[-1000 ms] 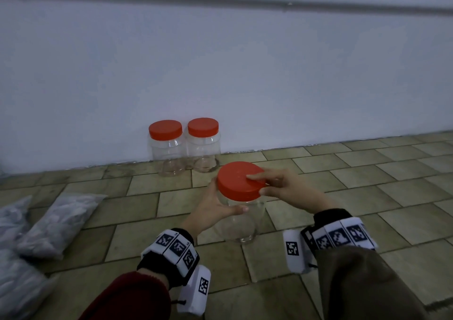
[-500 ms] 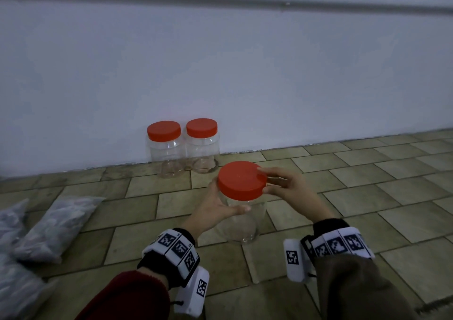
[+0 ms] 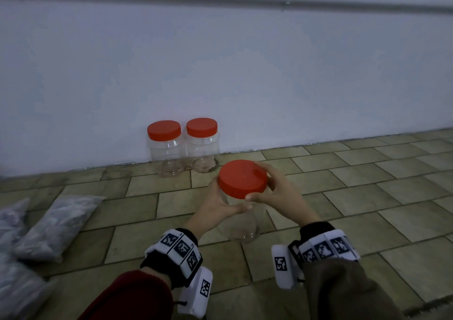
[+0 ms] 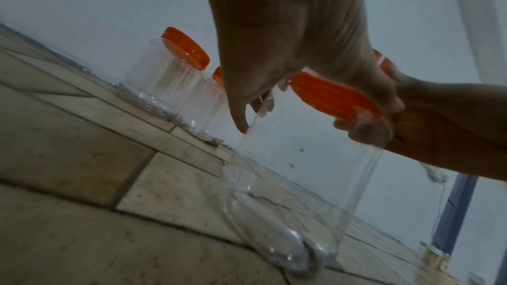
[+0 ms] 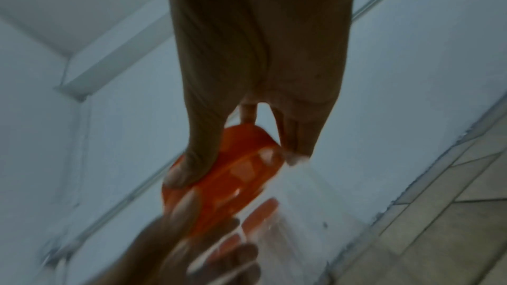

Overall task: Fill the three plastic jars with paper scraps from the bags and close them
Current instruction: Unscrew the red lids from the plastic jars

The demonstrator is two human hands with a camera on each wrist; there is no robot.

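A clear plastic jar (image 3: 242,229) stands on the tiled floor in front of me, empty. My left hand (image 3: 218,204) grips its upper body (image 4: 301,159) just below the neck. My right hand (image 3: 272,189) grips the red lid (image 3: 241,178) by its rim, thumb at the near edge, fingers round the far side. The lid (image 4: 332,96) sits tilted on the jar's mouth; the right wrist view shows the lid (image 5: 227,172) blurred. Two more empty jars with red lids (image 3: 163,130) (image 3: 201,127) stand shut against the wall. Grey bags of paper scraps (image 3: 56,224) lie at the left.
A pale wall (image 3: 220,74) runs behind the jars. More bags (image 3: 14,292) lie at the lower left corner. Bare tiles (image 3: 367,197) stretch out to the right of the held jar.
My right hand has turned on the lid: the thumb swung from the lid's far right to its near edge. The left hand keeps its hold on the jar.
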